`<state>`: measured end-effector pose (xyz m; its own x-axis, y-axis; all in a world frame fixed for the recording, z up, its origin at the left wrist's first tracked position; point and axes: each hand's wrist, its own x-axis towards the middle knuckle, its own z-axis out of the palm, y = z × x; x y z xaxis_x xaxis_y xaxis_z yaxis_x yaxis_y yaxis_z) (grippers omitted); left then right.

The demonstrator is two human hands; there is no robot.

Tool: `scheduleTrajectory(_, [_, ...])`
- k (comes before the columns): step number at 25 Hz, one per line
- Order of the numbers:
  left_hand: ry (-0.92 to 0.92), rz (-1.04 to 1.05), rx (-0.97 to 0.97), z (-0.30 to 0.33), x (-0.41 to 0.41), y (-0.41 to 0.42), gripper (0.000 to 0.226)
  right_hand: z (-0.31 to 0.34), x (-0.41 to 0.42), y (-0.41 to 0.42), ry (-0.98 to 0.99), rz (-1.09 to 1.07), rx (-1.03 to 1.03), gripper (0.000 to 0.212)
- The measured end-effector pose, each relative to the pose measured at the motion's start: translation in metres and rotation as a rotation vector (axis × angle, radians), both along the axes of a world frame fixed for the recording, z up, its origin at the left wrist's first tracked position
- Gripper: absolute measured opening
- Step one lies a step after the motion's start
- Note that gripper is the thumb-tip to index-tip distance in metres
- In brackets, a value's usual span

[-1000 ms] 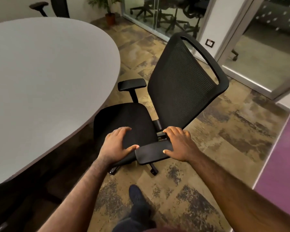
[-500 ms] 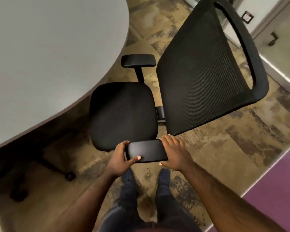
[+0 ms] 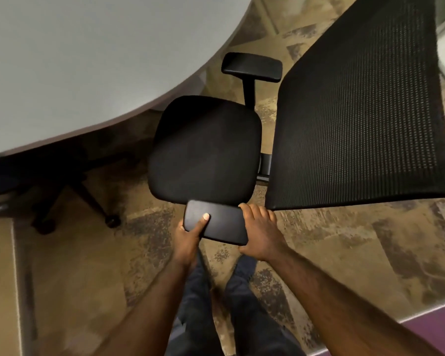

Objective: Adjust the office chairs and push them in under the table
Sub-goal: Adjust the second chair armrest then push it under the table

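Black office chair stands beside the curved edge of the grey table, seat facing the tabletop and only its front corner near the overhang; it is not pushed in. Near armrest pad is gripped from both ends. Left hand is clamped on the pad's left end, thumb lying across the top surface, fingers wrapped beneath and out of sight. Right hand is clamped on the pad's right end, fingers curled over the far edge, thumb at the near edge. Beyond the hands lies the seat cushion; further beyond, the far armrest on its upright post. Mesh backrest rises beyond and to the right of the right hand. Left of the left hand, under the table, a second chair's wheeled base rests on patterned carpet. Person's trousered legs stand directly below the hands.
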<state>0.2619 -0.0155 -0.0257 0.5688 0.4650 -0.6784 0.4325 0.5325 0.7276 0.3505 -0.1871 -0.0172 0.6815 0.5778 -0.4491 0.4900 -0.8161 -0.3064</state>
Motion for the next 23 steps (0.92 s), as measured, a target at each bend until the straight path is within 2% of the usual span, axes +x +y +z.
scheduleTrajectory(2, [-0.030, 0.110, -0.122, 0.001, 0.003, -0.008, 0.045, -0.002, 0.001, 0.000, 0.006, -0.011, 0.012, 0.112])
scheduleTrajectory(5, [-0.026, 0.161, -0.187, -0.001, 0.002, -0.018, 0.041, -0.003, 0.000, -0.001, -0.011, -0.020, 0.030, 0.110])
scheduleTrajectory(16, [-0.053, 0.251, -0.117, -0.020, -0.003, -0.022, 0.054, -0.009, 0.001, 0.003, -0.026, -0.013, 0.062, 0.111])
scheduleTrajectory(23, [-0.030, 0.248, -0.158, -0.044, -0.003, -0.020, 0.056, -0.026, 0.000, 0.003, -0.007, -0.042, 0.062, 0.110])
